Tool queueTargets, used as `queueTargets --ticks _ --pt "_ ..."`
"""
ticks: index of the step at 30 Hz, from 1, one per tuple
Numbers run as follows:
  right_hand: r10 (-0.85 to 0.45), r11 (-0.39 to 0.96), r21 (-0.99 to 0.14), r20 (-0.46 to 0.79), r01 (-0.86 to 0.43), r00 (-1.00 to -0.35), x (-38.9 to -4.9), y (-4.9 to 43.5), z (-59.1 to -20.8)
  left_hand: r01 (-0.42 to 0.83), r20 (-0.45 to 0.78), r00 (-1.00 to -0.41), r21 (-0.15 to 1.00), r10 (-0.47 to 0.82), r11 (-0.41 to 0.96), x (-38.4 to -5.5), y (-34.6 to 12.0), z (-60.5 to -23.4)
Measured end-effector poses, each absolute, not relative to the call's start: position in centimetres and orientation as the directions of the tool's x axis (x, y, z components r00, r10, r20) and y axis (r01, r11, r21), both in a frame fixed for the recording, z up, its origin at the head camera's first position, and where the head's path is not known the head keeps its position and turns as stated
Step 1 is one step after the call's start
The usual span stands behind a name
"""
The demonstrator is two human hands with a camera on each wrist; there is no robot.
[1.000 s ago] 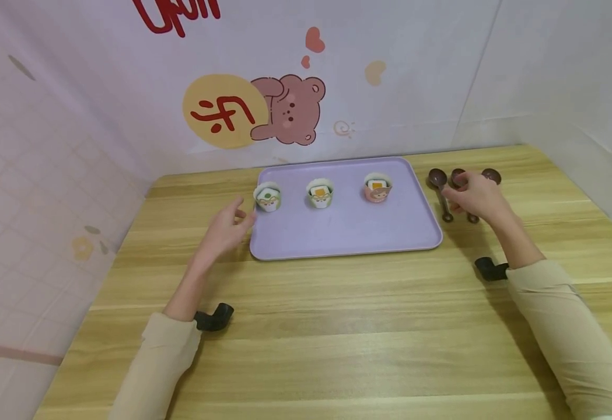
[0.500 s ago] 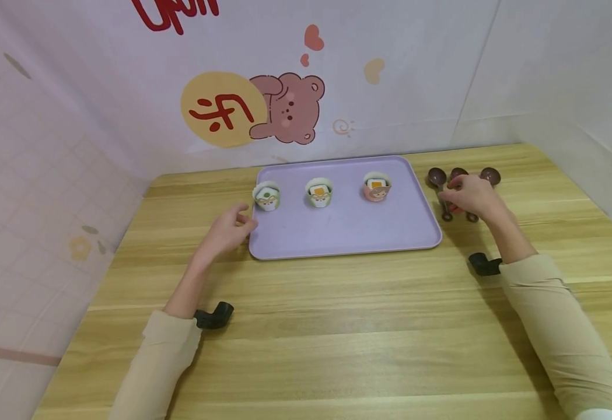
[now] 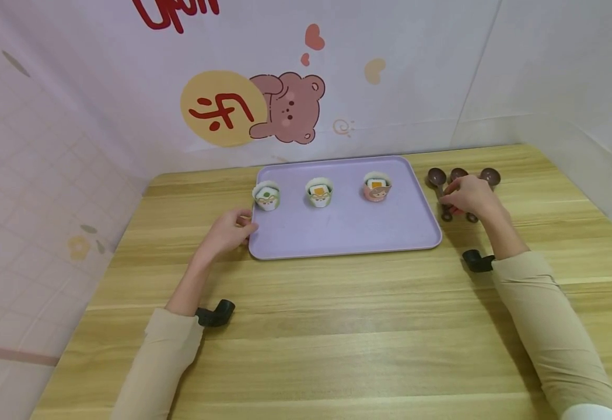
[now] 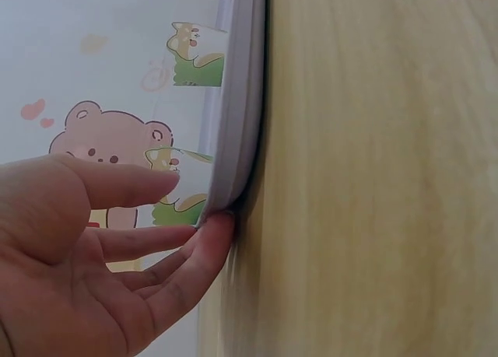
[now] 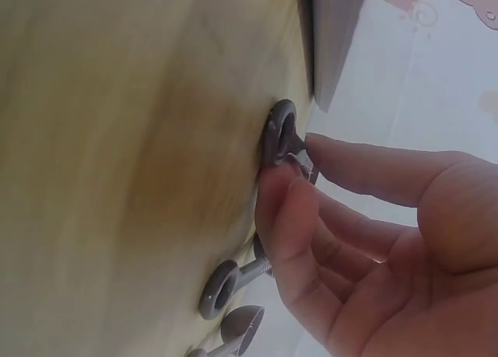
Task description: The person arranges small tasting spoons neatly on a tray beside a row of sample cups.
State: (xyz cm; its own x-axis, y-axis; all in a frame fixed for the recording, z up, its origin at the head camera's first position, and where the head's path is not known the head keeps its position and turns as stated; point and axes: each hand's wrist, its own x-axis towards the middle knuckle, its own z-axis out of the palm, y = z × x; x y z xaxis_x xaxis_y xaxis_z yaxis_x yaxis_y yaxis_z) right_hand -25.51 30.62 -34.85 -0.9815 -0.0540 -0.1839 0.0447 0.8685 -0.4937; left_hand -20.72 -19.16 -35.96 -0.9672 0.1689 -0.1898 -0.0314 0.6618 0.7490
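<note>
Thumb and fingertips of your right hand (image 3: 475, 197) make a narrow pinch on the handle of the leftmost spoon (image 3: 438, 183), near its ring end, at the upper right of the frame. Your right sleeve (image 3: 552, 321) slants up and left from the lower right corner, and the hand arches over the middle spoon (image 3: 458, 174). The far-right spoon (image 3: 490, 176) lies just beyond, partly covered by the hand.

At centre left, your left hand (image 3: 228, 230) meets the left edge of the purple tray (image 3: 345, 227): fingertips touch the rim, while your thumb stands well apart from them.

In the tray's upper half, the left cup (image 3: 267, 203), close to the left rim, contains a white block (image 3: 268, 192) with a green dot. The middle cup (image 3: 320, 202) has an orange-marked block (image 3: 318, 191); the pink cup (image 3: 376, 195), toward the tray's right side, contains another orange-marked one.
</note>
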Motion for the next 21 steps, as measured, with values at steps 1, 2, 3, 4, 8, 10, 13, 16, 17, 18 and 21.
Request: queueTargets --ticks 1,2,3,4,8,10,13,16,17,18,21 --pt "-0.053 0.867 -0.496 -0.185 0.046 -0.981 -25.55 30.64 -34.91 -0.039 -0.195 -0.967 0.752 0.166 0.658 -20.76 -19.17 -36.00" --pt "-0.053 0.865 -0.500 -0.187 0.049 -0.981 -25.59 30.67 -34.97 -0.046 -0.200 -0.966 0.754 0.162 0.655 -20.81 -19.19 -36.05" --pt "-0.051 0.862 -0.505 -0.190 0.053 -0.980 -25.64 30.71 -35.03 -0.053 -0.205 -0.966 0.757 0.159 0.651 -20.87 -19.21 -36.11" --pt "-0.050 0.858 -0.510 -0.192 0.056 -0.980 -25.68 30.72 -35.07 -0.058 -0.208 -0.965 0.760 0.157 0.648 -20.95 -19.25 -36.18" --pt "-0.043 0.850 -0.523 -0.203 0.071 -0.978 -25.81 30.81 -35.17 -0.076 -0.217 -0.965 0.772 0.150 0.631 -21.27 -19.34 -36.35" --pt "-0.041 0.849 -0.523 -0.204 0.073 -0.978 -25.82 30.83 -35.17 -0.081 -0.221 -0.964 0.777 0.149 0.625 -21.36 -19.33 -36.38" --pt "-0.040 0.850 -0.522 -0.202 0.073 -0.979 -25.85 30.89 -35.30 -0.094 -0.229 -0.962 0.785 0.147 0.612 -21.37 -19.30 -36.40" --pt "-0.029 0.852 -0.517 -0.198 0.080 -0.980 -25.85 30.88 -35.40 -0.095 -0.230 -0.962 0.788 0.147 0.608 -21.28 -19.27 -36.39" --pt "-0.027 0.850 -0.521 -0.196 0.081 -0.980 -25.87 30.88 -35.45 -0.095 -0.229 -0.962 0.789 0.147 0.607 -21.25 -19.26 -36.41" --pt "-0.027 0.849 -0.523 -0.193 0.079 -0.981 -25.86 30.86 -35.43 -0.092 -0.226 -0.963 0.788 0.147 0.609 -21.22 -19.26 -36.43" --pt "-0.029 0.846 -0.530 -0.168 0.065 -0.985 -25.88 30.97 -35.33 -0.088 -0.220 -0.965 0.786 0.144 0.612 -21.12 -19.23 -36.44"
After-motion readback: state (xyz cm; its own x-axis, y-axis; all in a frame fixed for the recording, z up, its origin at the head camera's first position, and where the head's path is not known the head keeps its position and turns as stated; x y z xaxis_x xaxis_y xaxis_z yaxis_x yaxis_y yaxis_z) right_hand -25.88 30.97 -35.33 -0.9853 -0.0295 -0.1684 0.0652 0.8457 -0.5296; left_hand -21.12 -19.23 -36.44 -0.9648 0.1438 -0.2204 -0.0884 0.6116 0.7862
